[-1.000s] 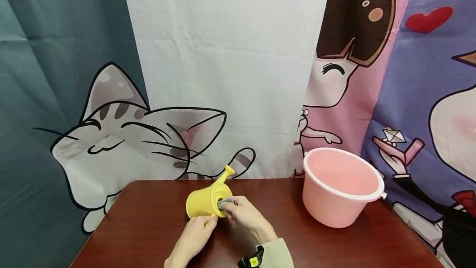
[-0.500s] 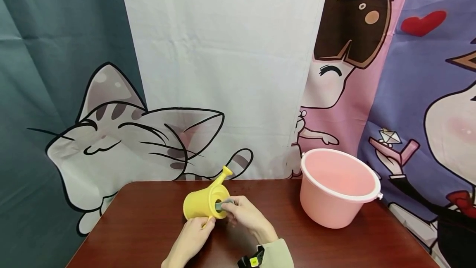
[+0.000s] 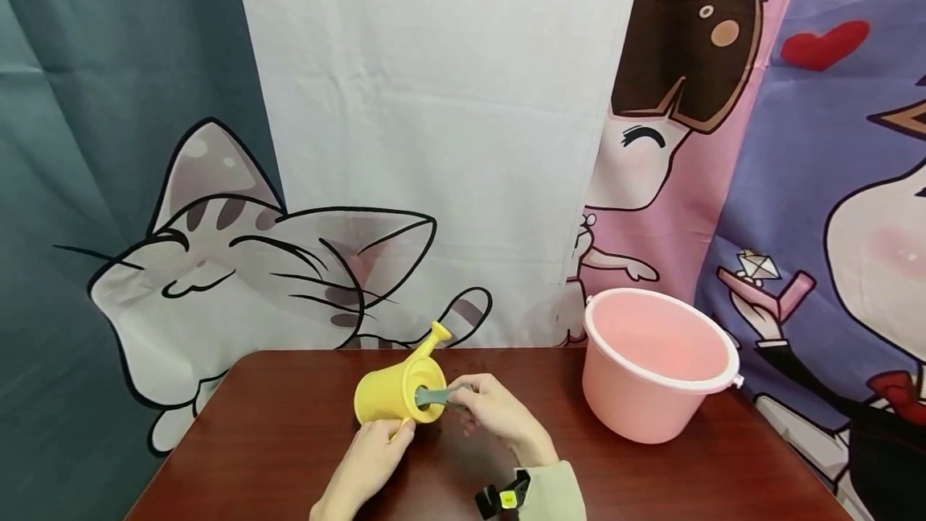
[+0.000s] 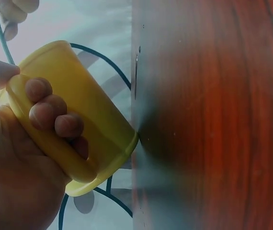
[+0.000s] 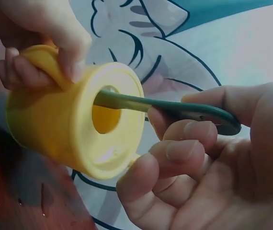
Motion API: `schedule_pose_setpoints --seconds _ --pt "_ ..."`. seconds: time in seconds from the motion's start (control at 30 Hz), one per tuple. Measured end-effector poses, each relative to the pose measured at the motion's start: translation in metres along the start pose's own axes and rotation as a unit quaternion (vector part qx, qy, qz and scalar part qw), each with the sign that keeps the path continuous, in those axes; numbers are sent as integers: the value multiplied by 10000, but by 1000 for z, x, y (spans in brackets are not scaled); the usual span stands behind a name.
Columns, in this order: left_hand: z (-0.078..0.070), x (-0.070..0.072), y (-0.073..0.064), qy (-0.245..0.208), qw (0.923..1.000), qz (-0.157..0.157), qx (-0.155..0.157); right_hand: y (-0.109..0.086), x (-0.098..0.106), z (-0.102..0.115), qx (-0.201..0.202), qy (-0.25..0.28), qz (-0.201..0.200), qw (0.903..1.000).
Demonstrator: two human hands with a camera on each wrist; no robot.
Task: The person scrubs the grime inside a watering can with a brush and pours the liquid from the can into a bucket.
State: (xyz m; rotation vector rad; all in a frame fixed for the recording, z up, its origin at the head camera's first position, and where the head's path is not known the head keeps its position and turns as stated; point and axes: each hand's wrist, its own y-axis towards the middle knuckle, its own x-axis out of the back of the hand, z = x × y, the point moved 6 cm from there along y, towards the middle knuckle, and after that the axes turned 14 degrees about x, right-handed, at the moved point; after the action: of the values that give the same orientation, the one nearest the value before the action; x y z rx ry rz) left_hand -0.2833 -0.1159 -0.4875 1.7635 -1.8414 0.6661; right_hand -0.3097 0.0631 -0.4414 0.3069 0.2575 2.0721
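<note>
A yellow toy watering can is tilted over the table, its top opening toward the right hand and its spout pointing up and away. In the left wrist view, the fingers of my left hand curl around its handle, and the can's base edge appears to touch the tabletop. My right hand pinches a slim green handle-like tool between thumb and fingers. The tool's far end lies inside the can's round opening, so its kind cannot be told.
A pink bucket with a white rim stands at the right on the brown wooden table. Behind the table's far edge hangs a cloth backdrop with cartoon figures. A small black device sits on the right wrist.
My right hand has moved to the right, drawing the green tool partly out, so more of it shows outside the opening. The left hand and the can have hardly moved.
</note>
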Motion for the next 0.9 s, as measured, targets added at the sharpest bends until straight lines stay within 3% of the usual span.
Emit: schedule_pose_setpoints --seconds 0.27,0.63,0.9 --pt "3 -1 2 84 9999 45 126 3 -7 -2 1 99 14 9999" --pt "1 -2 1 181 9998 -76 42 12 -26 -14 -35 107 -382 9992" --pt "-1 -3 1 185 9998 -107 -42 11 -28 -17 -196 217 -490 9984"
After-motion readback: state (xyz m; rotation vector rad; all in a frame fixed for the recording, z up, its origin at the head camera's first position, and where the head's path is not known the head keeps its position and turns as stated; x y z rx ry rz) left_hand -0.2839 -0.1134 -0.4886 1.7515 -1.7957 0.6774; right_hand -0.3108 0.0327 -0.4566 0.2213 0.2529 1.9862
